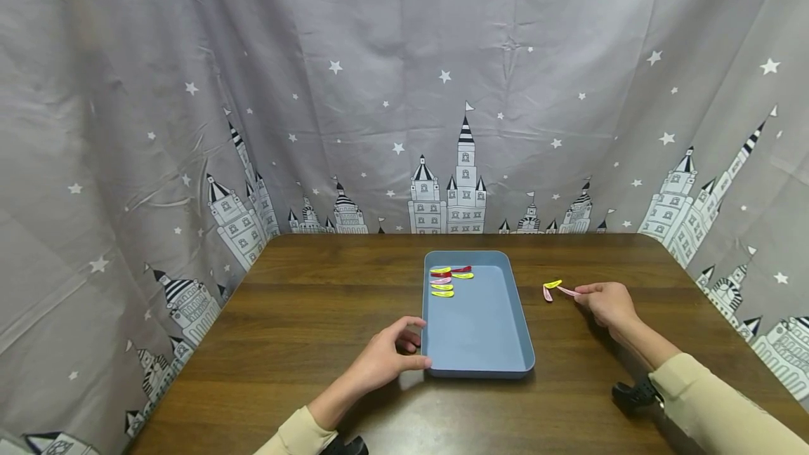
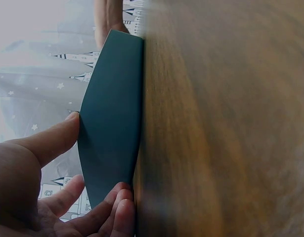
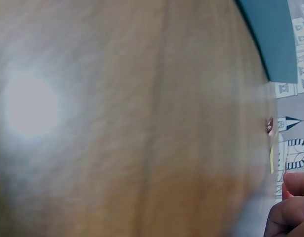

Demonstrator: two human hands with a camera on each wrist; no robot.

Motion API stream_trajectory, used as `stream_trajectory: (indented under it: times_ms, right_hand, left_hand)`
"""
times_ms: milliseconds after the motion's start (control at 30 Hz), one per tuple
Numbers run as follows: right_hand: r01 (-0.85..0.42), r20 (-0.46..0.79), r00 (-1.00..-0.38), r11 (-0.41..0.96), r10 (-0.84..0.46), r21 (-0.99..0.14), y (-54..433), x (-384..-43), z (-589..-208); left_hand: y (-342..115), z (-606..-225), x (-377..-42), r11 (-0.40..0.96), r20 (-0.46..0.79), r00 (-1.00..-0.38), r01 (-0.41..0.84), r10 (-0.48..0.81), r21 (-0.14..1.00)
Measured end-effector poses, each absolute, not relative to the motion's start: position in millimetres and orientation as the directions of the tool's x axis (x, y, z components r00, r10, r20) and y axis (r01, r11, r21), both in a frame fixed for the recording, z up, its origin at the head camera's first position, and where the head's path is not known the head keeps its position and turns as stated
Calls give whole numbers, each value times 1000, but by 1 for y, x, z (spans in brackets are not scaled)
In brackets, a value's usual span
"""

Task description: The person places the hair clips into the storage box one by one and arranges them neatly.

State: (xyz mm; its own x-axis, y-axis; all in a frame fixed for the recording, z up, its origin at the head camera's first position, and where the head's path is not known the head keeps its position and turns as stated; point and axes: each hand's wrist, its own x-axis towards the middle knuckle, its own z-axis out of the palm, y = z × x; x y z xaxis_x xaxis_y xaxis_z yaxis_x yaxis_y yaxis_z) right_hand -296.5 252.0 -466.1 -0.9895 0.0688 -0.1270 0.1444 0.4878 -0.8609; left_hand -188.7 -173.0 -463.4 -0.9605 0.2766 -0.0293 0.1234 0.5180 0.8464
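Note:
A blue-grey tray (image 1: pixel 483 321) lies on the wooden table, several yellow, red and pink snap hair clips (image 1: pixel 442 286) in its far left part. My left hand (image 1: pixel 387 357) rests against the tray's left side, thumb at the rim near the front corner. In the left wrist view, its fingertips (image 2: pixel 123 197) touch the outer wall. To the right of the tray, my right hand (image 1: pixel 608 302) pinches a pink hair clip (image 1: pixel 567 291) between thumb and fingertips. Just left of this clip lie a yellow hair clip (image 1: pixel 553 284) and another pink one (image 1: pixel 547 294).
Brown table (image 1: pixel 329 286) extends on both sides of the tray. Behind it hangs a grey curtain (image 1: pixel 379 90) with stars and castles. A black band (image 1: pixel 635 393) is on the right wrist.

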Motion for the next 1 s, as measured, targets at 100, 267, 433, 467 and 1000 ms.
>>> stream_trajectory:
  times_ms: [100, 267, 433, 467, 1000]
  right_hand:
    - [134, -118, -991, 487, 64, -863, 249, -299, -461]
    - [123, -110, -992, 482, 55, -867, 244, -301, -449]
    - [93, -88, -996, 472, 32, -877, 239, -303, -438]
    - [88, -84, -996, 473, 30, -877, 237, -303, -436]
    - [71, -106, -993, 470, -48, -880, 213, -318, -414]
  left_hand:
    - [-173, -463, -189, 517, -31, -960, 122, 277, 847]
    - [-173, -463, -189, 516, -31, -960, 123, 279, 848]
    - [-172, -463, -189, 517, -27, -960, 126, 278, 846]
    - [-172, -463, -189, 518, -26, -960, 127, 277, 846]
    - [-173, -464, -189, 515, -25, -960, 128, 279, 847]
